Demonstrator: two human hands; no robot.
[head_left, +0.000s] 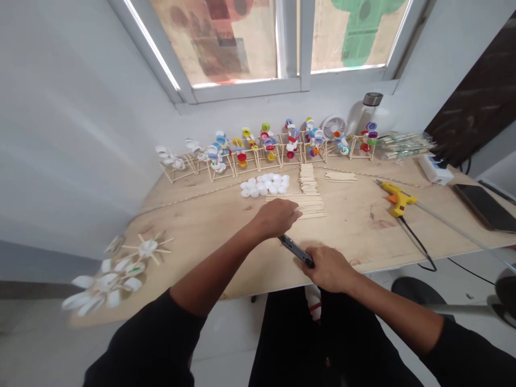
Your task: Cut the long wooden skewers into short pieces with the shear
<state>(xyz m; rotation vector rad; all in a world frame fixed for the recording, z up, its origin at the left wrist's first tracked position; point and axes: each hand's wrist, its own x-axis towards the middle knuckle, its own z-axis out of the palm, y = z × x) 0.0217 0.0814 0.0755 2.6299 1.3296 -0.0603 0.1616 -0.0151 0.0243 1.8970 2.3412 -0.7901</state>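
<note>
My right hand [328,269] is wrapped round the black end of a dark grey utility knife [296,250], near the table's front edge. The knife's far end points up and left and passes beneath my left hand [278,217]. That left hand is closed, its fingers bent together; what they hold, if anything, is hidden. Just beyond it lies a row of thin wooden sticks [312,206], partly covered by the hand. A second stack of short sticks [308,178] lies behind that row. White round caps [266,185] are grouped to the left of the stacks.
Stick frames with coloured bottle-cap wheels [268,145] line the back. A yellow glue gun [397,199], a phone [486,207] and a power strip [436,170] are at right. White spoon-bladed wheels [107,282] occupy the left corner. A bottle [368,113] and small fan [334,128] stand behind.
</note>
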